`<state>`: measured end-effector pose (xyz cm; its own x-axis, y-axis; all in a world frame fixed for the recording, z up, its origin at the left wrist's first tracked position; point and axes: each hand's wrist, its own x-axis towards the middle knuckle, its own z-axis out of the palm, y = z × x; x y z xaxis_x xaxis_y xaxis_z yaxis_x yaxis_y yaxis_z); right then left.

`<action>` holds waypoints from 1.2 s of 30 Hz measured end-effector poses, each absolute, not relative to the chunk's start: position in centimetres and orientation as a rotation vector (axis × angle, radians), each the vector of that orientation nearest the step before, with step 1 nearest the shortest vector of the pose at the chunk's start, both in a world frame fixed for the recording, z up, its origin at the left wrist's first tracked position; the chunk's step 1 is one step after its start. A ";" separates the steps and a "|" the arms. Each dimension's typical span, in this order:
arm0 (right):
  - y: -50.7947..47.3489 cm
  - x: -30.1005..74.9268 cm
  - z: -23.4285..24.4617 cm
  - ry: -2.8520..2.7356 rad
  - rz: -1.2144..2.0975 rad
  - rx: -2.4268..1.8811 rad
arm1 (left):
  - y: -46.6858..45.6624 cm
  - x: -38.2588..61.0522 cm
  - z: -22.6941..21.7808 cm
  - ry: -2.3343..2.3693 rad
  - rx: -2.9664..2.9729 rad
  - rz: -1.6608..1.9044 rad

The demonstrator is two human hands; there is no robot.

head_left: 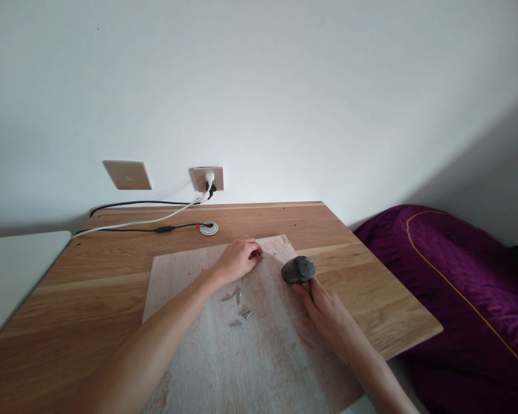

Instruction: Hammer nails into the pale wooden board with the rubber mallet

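A whitish, worn wooden board point(224, 368) lies on the wooden table. Near its far edge my left hand point(239, 259) is closed in a pinch on a small screw point(261, 255), of which only a bit shows past the fingertips. Just to the right of it, another small screw point(274, 255) is at the board. My right hand point(323, 305) grips the handle of a mallet with a dark, rounded head point(299, 270), raised over the board's right side. Several loose silvery screws point(247, 313) lie on the board between my forearms.
The wooden tabletop point(371, 287) meets a white wall. Cables point(147, 223) run along the back left, one into a round grommet point(209, 229), others to a wall socket point(207, 178). At right is a purple cover point(449, 287); a white surface point(17, 276) stands at left.
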<state>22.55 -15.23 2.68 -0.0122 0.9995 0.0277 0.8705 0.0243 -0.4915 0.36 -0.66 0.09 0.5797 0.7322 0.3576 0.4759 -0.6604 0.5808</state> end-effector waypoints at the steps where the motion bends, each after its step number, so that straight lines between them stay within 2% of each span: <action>1: -15.2 22.5 2.7 -1.939 0.478 -1.911 | -0.6 0.4 0.1 0.968 2.395 0.818; 36: -15.2 22.7 2.4 -1.949 0.442 -1.932 | -0.7 0.5 0.5 0.990 2.436 0.826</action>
